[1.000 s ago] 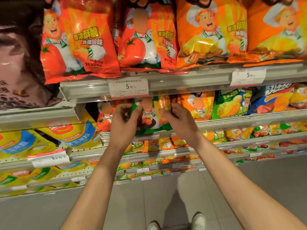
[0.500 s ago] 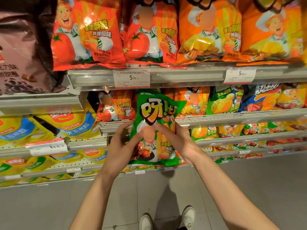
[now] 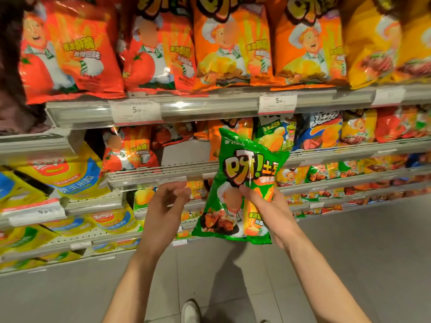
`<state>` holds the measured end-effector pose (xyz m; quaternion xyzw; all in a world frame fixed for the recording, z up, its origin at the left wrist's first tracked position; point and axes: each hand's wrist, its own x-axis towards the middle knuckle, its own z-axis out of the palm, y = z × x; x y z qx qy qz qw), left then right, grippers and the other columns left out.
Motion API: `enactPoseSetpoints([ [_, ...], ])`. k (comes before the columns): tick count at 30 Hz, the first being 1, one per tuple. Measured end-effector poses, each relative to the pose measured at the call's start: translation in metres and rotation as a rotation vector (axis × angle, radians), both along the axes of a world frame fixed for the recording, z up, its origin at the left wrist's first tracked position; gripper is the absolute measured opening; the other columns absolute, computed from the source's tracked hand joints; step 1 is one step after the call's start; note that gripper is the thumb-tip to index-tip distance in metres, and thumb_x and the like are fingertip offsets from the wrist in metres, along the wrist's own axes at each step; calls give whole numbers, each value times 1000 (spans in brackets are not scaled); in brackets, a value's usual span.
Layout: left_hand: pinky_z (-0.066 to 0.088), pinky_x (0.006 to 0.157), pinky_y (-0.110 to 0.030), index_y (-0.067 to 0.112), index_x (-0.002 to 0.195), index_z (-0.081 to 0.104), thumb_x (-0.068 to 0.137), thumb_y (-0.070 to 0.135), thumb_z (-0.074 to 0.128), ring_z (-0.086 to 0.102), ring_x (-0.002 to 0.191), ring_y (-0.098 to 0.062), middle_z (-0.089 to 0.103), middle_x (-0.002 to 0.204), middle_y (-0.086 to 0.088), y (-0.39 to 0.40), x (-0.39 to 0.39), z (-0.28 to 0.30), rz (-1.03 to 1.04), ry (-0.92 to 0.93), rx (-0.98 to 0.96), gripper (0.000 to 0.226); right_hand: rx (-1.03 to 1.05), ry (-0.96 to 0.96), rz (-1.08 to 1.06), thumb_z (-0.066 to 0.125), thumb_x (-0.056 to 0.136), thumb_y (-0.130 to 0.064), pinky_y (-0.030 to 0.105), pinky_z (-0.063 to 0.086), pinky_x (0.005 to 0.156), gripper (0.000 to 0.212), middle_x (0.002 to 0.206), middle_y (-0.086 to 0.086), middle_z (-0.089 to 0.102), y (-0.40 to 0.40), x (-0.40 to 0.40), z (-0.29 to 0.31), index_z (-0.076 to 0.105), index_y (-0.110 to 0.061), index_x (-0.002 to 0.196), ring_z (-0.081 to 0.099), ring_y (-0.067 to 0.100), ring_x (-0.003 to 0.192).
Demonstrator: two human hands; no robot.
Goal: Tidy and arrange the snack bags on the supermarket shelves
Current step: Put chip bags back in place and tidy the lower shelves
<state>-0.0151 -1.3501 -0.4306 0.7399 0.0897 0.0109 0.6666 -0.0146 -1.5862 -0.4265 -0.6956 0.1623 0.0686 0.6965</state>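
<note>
Fingers of right hand [image 3: 268,206] pinch glossy crinkled green bag [image 3: 235,183]; left hand [image 3: 163,210] loosely spread

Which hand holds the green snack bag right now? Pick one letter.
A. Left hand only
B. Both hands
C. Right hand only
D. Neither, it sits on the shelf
C: the right hand grips the green snack bag with its thumb across the front, while the left hand hangs beside it, off the bag.

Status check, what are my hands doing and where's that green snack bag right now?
Right hand has its grip on the green snack bag, held off the shelf. Left hand free, fingers loosely curled. Gap on the second shelf beside the red bag.
</note>
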Motion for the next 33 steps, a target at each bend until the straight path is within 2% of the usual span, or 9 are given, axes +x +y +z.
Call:
enactPoseSetpoints([
  [3, 56, 88, -39, 21, 104, 71, 98, 18, 69, 73, 97, -20, 77, 99, 0, -31, -5, 9, 13, -41, -4, 7, 2, -27, -49, 88, 70, -49, 40, 58, 87, 46, 102, -6, 80, -40, -9, 7, 73, -33, 110, 76, 18, 100],
  [7, 56, 74, -21, 23, 104, 72, 99, 18, 69, 74, 90, -15, 77, 96, 7, -85, -8, 19, 13, -106, -10, 8, 3, -93, -35, 84, 78, -44, 48, 51, 105, 39, 113, -7, 79, -101, -20, 20, 75, -35, 115, 73, 16, 110],
  [11, 58, 77, -30, 18, 105, 72, 98, 16, 69, 73, 89, -22, 78, 95, -1, -153, -10, 26, 37, -146, -44, 8, 9, -140, -62, 82, 82, -34, 53, 52, 104, 40, 115, -6, 78, -171, -29, 28, 73, -30, 121, 74, 15, 108],
  [16, 54, 65, -15, 16, 103, 66, 101, 1, 57, 70, 70, -1, 76, 79, 4, -234, -5, 36, -6, -159, -100, 17, -74, -134, -132, 84, 66, -54, 54, 57, 97, 54, 102, -4, 81, -258, -40, 30, 74, -29, 113, 77, 20, 97],
  [20, 55, 72, -23, 19, 100, 67, 98, 8, 66, 69, 84, -23, 68, 88, -29, -287, -1, 47, -25, -175, -94, 11, -93, -106, -212, 85, 50, -65, 43, 59, 92, 71, 96, -14, 80, -316, -42, 33, 72, -31, 111, 76, 7, 88],
  [23, 55, 84, -39, 22, 102, 69, 97, 12, 68, 68, 86, -26, 70, 95, -28, -317, 9, 54, -38, -190, -78, 11, -59, -108, -269, 87, 48, -65, 41, 61, 84, 77, 100, -9, 80, -353, -34, 34, 71, -30, 115, 76, 16, 96],
  [26, 53, 92, -49, 20, 102, 70, 97, 16, 70, 66, 88, -29, 67, 95, -29, -347, 25, 62, -59, -198, -68, 7, -69, -128, -308, 85, 47, -70, 30, 60, 65, 76, 98, -12, 80, -383, -22, 35, 71, -32, 112, 76, 11, 88],
  [30, 54, 88, -40, 12, 110, 68, 93, 35, 76, 71, 92, -28, 74, 98, -18, -394, 55, 63, -154, -209, -88, 29, -74, -149, -336, 83, 51, -67, 44, 61, 88, 73, 101, -10, 80, -424, -5, 36, 71, -33, 114, 75, 19, 99],
  [33, 57, 73, -21, 14, 104, 69, 93, 13, 69, 72, 81, -9, 77, 89, -1, -435, 84, 56, -161, -161, -204, 10, -64, -170, -284, 83, 63, -61, 52, 58, 95, 56, 106, -5, 80, -457, 7, 38, 73, -37, 113, 76, 22, 102],
])
